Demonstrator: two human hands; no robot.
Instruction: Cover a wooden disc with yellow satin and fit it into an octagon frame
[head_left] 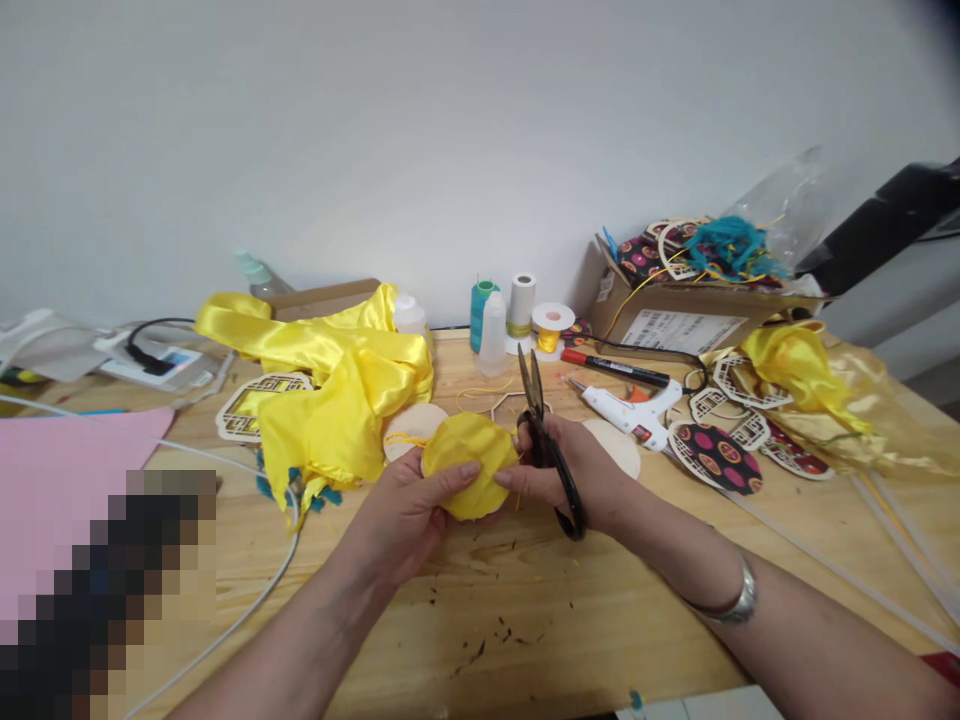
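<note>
A round disc covered in yellow satin [469,450] is held up over the table, its cloth edge slightly uneven. My left hand [409,515] grips it from the left, thumb flat on its face. Black-handled scissors [534,385] hang in my right hand [581,470], blades pointing up and away, slightly parted. The right thumb also presses the disc's right edge. Behind the disc lie a pale round wooden disc [412,425] with an orange-yellow cord and another pale disc [621,450], partly hidden by my right hand.
Yellow satin cloth [337,400] is heaped at left. A white glue gun [637,408], a red-black marker [615,368], thread spools [523,305] and a squeeze bottle [493,335] stand or lie behind. A cardboard box [667,320] holds ornaments. A white cable [289,560] crosses the left.
</note>
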